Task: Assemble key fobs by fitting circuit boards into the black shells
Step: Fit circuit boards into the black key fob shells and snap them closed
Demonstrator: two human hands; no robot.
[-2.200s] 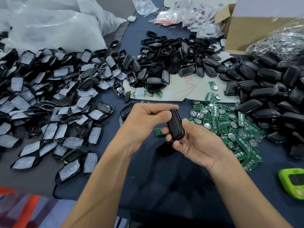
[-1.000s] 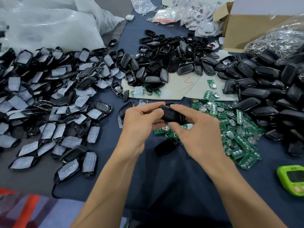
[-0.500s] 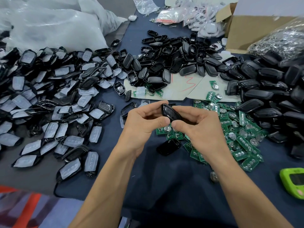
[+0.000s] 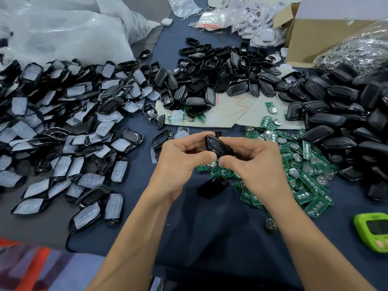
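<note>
Shell point(image 4: 218, 147) sat pinched between left hand point(image 4: 180, 162) and right hand point(image 4: 254, 162), both grips grasping it, long axis tilted down-right.

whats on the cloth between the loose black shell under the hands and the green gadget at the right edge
In the head view, between the black shell and the green gadget lie scattered green circuit boards, then bare cloth.

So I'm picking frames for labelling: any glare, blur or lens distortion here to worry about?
Head view: wide-angle bending stretches the edges, so the forearms splay; soft glare on the glossy black shell held between left hand and right hand, and on the metal clips bag; centre sharp, the green device cut off at the edge.
</note>
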